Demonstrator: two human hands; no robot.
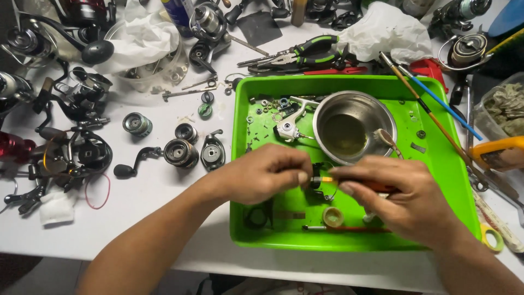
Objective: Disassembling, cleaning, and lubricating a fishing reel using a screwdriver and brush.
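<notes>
A white table (pixel 164 218) carries a green tray (pixel 349 240). Over its front half, the right hand (pixel 398 196) grips an orange-handled tool (pixel 357 183); the left hand (pixel 262 175) pinches a small dark part (pixel 315 183), mostly hidden by fingers.

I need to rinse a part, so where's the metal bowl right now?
In the head view, the metal bowl sits inside the green tray, upper middle, just beyond the right hand.

head camera, looking steeply down, close above tray (pixel 243 164)
</notes>
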